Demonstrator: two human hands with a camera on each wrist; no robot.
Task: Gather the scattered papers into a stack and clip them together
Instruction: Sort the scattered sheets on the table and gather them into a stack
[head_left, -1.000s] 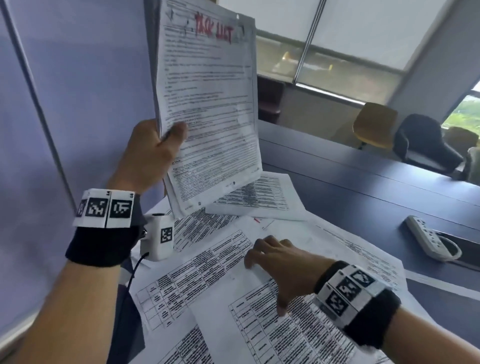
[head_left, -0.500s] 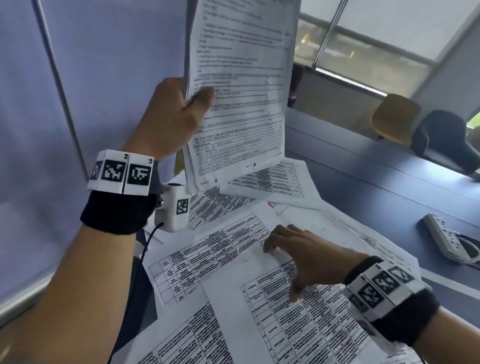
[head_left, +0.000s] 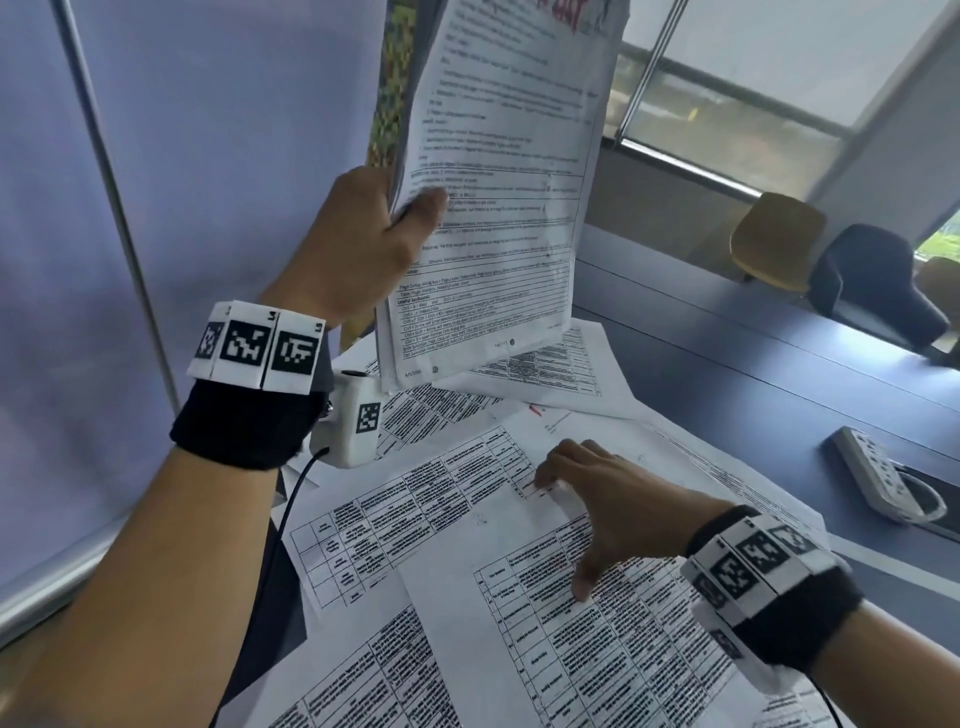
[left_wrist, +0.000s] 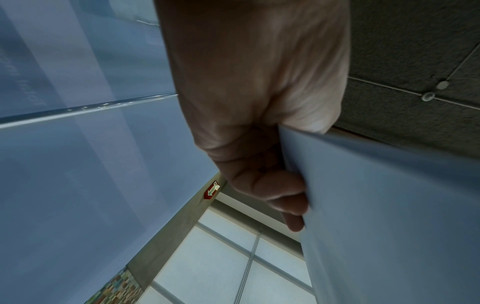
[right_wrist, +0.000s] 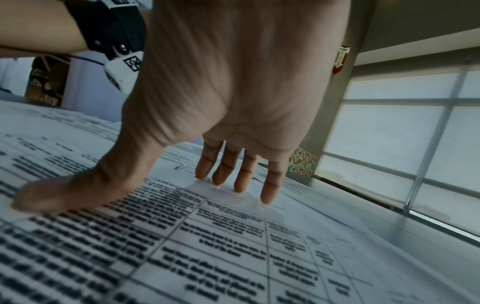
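My left hand (head_left: 384, 228) holds a bundle of printed sheets (head_left: 498, 208) upright above the table, thumb in front, fingers behind. The left wrist view shows those fingers (left_wrist: 280, 197) curled round the bundle's edge (left_wrist: 376, 205). Several printed sheets with tables lie scattered and overlapping on the table. My right hand (head_left: 582, 499) is spread on the nearest table sheet (head_left: 571, 634), fingertips (right_wrist: 239, 183) and thumb pressing down on it (right_wrist: 207, 236). No clip is in view.
A white power strip (head_left: 883, 473) lies at the right on the dark blue table (head_left: 753, 395). Yellow and black chairs (head_left: 831, 265) stand beyond the table. A blue partition (head_left: 156, 208) runs along the left, windows behind.
My left hand has lifted the bundle higher and a little to the right. My right hand stays pressed on the nearest sheet.
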